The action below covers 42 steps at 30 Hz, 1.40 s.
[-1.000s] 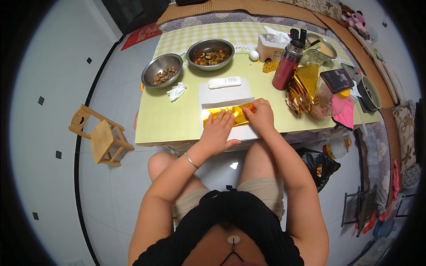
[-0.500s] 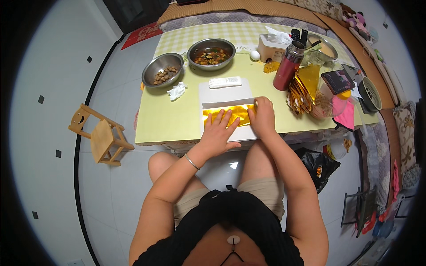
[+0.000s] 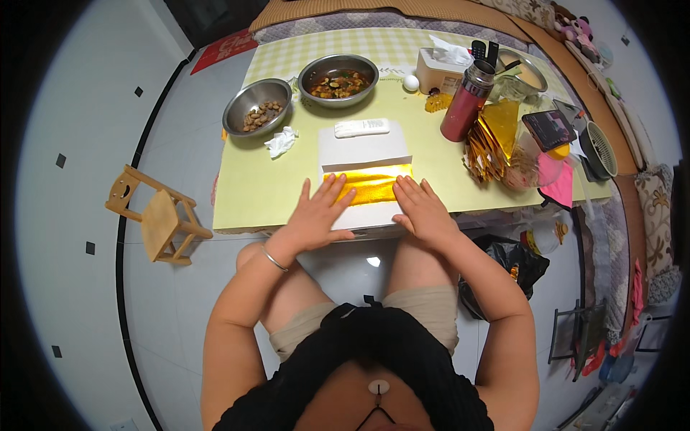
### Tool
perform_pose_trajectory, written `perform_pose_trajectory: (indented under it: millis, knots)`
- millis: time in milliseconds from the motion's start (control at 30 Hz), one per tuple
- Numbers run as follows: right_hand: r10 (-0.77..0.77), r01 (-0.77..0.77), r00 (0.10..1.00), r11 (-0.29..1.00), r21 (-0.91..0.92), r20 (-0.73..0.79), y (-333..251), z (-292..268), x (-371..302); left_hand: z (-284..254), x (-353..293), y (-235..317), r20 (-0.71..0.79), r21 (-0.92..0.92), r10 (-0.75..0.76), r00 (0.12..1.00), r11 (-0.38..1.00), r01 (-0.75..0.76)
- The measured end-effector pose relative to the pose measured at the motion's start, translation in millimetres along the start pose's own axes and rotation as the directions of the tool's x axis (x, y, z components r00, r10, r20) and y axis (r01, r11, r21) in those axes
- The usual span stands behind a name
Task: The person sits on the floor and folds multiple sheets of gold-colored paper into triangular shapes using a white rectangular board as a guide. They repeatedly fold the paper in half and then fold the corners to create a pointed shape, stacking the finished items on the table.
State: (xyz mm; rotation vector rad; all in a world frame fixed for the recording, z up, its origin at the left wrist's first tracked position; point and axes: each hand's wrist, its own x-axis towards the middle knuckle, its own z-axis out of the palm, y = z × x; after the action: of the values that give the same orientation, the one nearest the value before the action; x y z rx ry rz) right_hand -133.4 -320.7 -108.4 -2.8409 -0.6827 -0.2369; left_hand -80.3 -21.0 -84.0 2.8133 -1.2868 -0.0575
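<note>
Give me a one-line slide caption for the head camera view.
Both hands, left hand and right hand, press flat on gold foil sheet over white paper.

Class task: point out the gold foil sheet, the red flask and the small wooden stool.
gold foil sheet [image 3: 370, 185], head view, its bare middle.
red flask [image 3: 463, 111], head view, its body.
small wooden stool [image 3: 159, 223], head view, its seat.

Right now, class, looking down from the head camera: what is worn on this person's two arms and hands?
Both forearms are bare, with no sleeves reaching them and no gloves. The left hand has a thin silver bangle at its wrist. The right hand shows no jewellery.
</note>
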Motion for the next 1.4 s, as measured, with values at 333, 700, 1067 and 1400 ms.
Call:
perform_pose_trajectory:
  millis: [333, 700, 1067, 1400]
  knots:
    - [-0.136, 0.122, 0.99, 0.963, -0.241, -0.039, -2, -17, 25, -18, 45, 1, -0.271, 0.048, 0.065, 0.961, 0.997, -0.054]
    - [-0.135, 0.116, 0.98, 0.984, -0.134, -0.146, -1, -25, 36, 17, 77, 57, -0.466, 0.001, 0.08, 0.881, 0.996, -0.089]
    - [0.023, 0.054, 0.961, 0.962, 0.269, -0.276, -2, -12, 38, 23, 62, 48, -0.506, -0.218, -0.185, 0.843, 0.972, 0.083]
    - [0.18, -0.204, 0.979, 0.819, 0.536, 0.097, 31, -9, 78, 21, 68, 66, -0.505, -0.509, -0.489, 0.711, 0.834, 0.212]
